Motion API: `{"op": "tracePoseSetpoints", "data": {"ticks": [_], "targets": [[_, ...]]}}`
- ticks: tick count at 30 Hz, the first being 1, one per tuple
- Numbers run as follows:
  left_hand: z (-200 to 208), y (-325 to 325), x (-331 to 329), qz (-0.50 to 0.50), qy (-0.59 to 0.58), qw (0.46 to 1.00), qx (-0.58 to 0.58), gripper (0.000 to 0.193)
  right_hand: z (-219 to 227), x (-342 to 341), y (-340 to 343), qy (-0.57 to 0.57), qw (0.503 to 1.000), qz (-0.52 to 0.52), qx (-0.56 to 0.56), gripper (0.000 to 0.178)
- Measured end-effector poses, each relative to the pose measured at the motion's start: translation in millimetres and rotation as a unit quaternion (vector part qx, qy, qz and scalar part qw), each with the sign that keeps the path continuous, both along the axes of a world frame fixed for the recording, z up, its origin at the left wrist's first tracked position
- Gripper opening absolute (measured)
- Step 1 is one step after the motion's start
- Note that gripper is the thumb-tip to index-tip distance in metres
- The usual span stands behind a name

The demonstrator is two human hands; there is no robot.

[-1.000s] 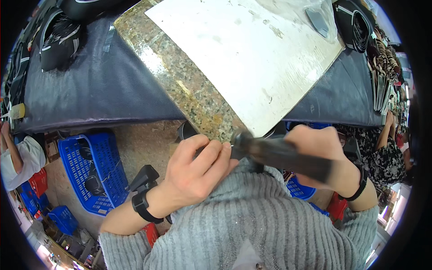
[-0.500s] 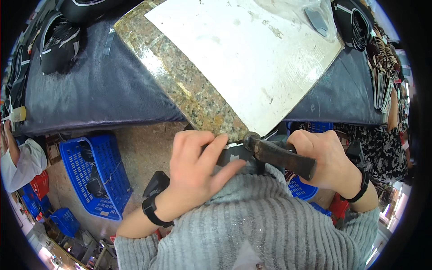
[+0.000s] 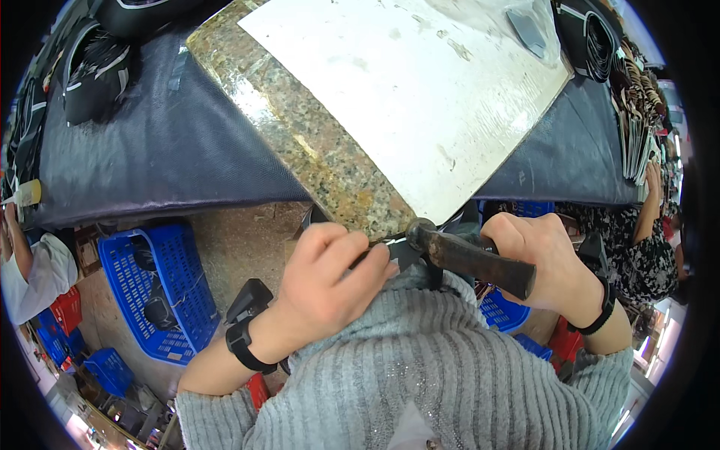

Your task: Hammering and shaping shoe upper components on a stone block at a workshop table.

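My right hand (image 3: 538, 259) is closed around the handle of a dark, worn hammer (image 3: 480, 264). Its round striking face sits close to the near corner of a speckled granite slab (image 3: 330, 169). Just left of the hammer, my left hand (image 3: 330, 279) has its fingers curled and closed on a flat black piece (image 3: 406, 253) at the slab's edge. That piece has a small light mark; most of it is hidden by the hand and hammer.
A white sheet (image 3: 405, 105) covers much of the slab on a dark padded table (image 3: 165, 157). Rolled black strips (image 3: 596, 45) lie at the right and black bundles (image 3: 97, 82) at the left. A blue basket (image 3: 161, 300) stands below left. Other people (image 3: 37, 262) sit at both sides.
My left hand has drawn its fingers in, the thumb no longer stretched out, and its wrist has shifted slightly left. The hammer moved only slightly.
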State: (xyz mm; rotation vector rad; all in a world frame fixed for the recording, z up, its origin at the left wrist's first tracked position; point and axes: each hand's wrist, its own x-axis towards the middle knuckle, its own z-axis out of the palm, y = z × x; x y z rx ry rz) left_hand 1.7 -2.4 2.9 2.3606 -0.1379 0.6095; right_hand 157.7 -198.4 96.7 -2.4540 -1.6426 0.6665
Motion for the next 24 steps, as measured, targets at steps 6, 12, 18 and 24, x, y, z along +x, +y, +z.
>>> {"op": "tracePoseSetpoints", "data": {"ticks": [6, 12, 18, 24], "targets": [[-6, -2, -3, -0.005, -0.050, 0.998, 0.044, 0.039, 9, 2, 6, 0.017, 0.997, -0.037, 0.059, 0.025], [-8, -1, -3, -0.014, -0.053, 0.998, 0.018, 0.032, 6, -4, 13, 0.051, 0.997, -0.051, 0.021, 0.029], [-7, -1, -1, 0.018, -0.034, 0.999, -0.026, 0.037, -1, -9, 9, 0.066, 0.997, -0.044, -0.001, 0.023], [-11, 4, -8, 0.007, -0.046, 0.999, -0.025, 0.037, -1, -7, 10, 0.031, 0.999, -0.010, 0.013, 0.024]]}}
